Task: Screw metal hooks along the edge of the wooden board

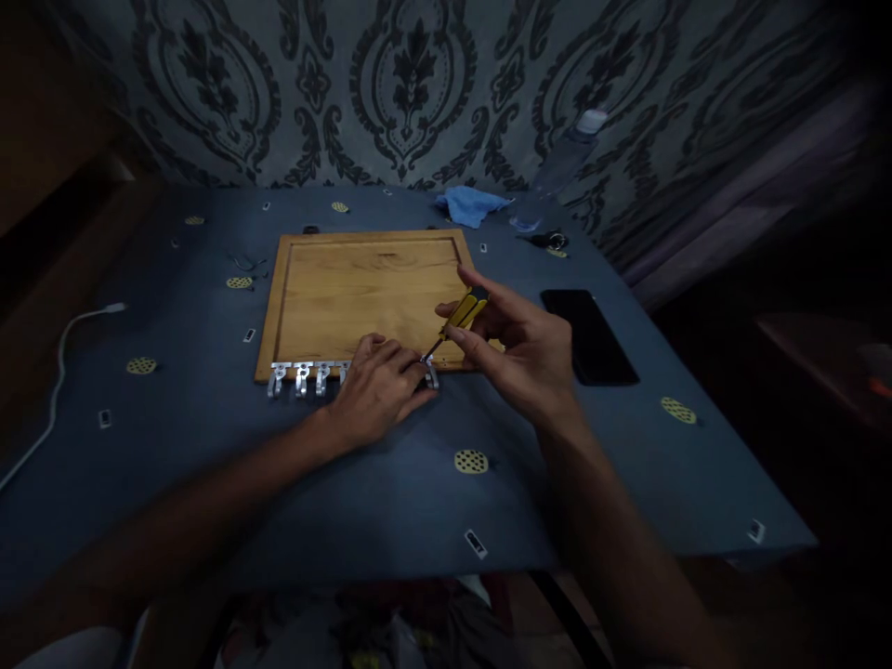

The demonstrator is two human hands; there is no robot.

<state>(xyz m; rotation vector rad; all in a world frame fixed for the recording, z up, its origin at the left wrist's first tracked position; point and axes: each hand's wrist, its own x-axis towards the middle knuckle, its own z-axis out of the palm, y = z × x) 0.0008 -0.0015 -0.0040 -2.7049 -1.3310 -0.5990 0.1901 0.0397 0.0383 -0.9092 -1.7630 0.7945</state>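
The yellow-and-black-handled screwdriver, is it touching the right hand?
Touching. The head view shows the right hand holding the yellow-and-black-handled screwdriver, its thumb against the near side.

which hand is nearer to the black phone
The right hand: it is just left of the phone. The left hand is farther left, at the board's near edge.

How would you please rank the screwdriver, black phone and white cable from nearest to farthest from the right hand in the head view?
1. Screwdriver: held in the right hand.
2. Black phone: to that hand's right.
3. White cable: at the far left.
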